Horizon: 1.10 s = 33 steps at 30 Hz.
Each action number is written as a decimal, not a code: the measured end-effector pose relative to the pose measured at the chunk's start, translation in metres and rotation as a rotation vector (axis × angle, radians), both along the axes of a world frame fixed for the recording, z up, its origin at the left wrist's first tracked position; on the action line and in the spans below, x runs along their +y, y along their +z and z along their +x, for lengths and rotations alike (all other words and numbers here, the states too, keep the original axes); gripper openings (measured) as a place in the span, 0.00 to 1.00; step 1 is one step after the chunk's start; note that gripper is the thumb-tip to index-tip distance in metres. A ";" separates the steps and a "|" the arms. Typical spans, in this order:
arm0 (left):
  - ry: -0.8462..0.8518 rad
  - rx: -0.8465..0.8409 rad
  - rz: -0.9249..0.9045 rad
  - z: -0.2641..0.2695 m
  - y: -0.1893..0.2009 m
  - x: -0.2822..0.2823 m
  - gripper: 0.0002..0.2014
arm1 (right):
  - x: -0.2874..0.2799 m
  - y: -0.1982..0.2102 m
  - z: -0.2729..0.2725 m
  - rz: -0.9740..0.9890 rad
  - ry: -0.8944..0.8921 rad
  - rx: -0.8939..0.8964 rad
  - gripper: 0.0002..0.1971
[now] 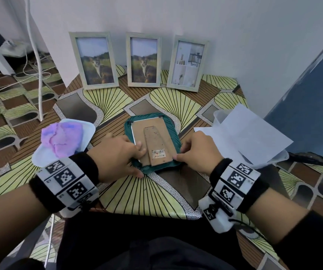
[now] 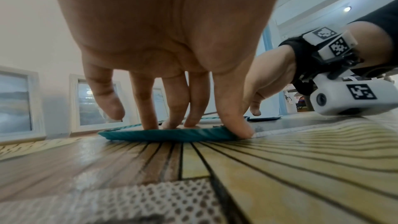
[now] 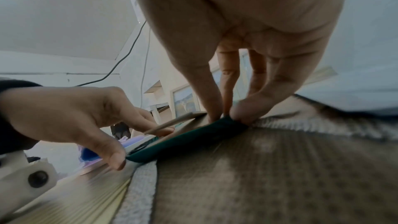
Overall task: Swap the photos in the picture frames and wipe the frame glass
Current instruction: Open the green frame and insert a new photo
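Both hands work the backing of the teal frame (image 1: 152, 142), lying face down at the table's centre.

The left hand (image 1: 115, 154) has its fingers on the frame's 8 o'clock corner and thumb at the rim, seemingly lifting the cardboard backing (image 1: 150, 139); the right hand (image 1: 197, 151) pinches the 4 o'clock edge, holding it down. This looks like the opening step of a photo swap; next the backing must come free of the small black tabs at 12 o'clock without flexing the glass. 3 pale frames (image 1: 144, 59) lean on the wall at 12 o'clock, a purple cloth (image 1: 63, 137) on a white lid at 9 o'clock, white paper (image 1: 254, 131) at 3 o'clock; none blocks the work.
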<state>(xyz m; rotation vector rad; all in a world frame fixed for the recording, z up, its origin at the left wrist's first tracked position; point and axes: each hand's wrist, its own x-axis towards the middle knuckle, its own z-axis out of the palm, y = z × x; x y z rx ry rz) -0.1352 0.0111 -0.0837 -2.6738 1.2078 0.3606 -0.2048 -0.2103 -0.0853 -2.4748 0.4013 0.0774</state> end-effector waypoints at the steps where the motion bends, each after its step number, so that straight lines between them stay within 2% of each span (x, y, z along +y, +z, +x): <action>1: 0.004 -0.002 0.001 0.000 -0.001 0.000 0.36 | 0.002 -0.001 0.000 0.008 -0.011 0.002 0.10; 6: 0.062 0.057 -0.048 0.000 0.001 0.002 0.36 | 0.007 -0.001 -0.003 -0.009 0.005 0.005 0.09; 12: 0.089 0.094 -0.109 -0.002 0.004 0.006 0.38 | 0.016 0.006 -0.011 -0.163 0.025 0.007 0.08; 19: 0.085 0.100 -0.149 -0.006 0.008 0.005 0.39 | 0.012 0.010 -0.011 -0.114 0.055 0.027 0.07; 23: 0.084 0.095 -0.132 -0.014 0.010 0.002 0.48 | 0.009 0.015 -0.014 -0.055 0.209 0.079 0.09; 26: 0.115 0.104 -0.119 -0.019 0.008 -0.002 0.60 | 0.012 0.018 -0.018 0.033 0.329 0.174 0.11; 28: 0.112 0.101 -0.100 -0.019 0.005 -0.003 0.62 | 0.011 0.018 -0.020 0.111 0.358 0.206 0.11; 30: 0.089 0.092 -0.061 -0.019 0.003 -0.002 0.61 | 0.007 0.019 -0.016 0.167 0.294 0.148 0.11; 33: 0.063 0.069 -0.034 -0.016 0.001 0.003 0.53 | -0.005 0.022 -0.003 0.028 0.174 -0.061 0.09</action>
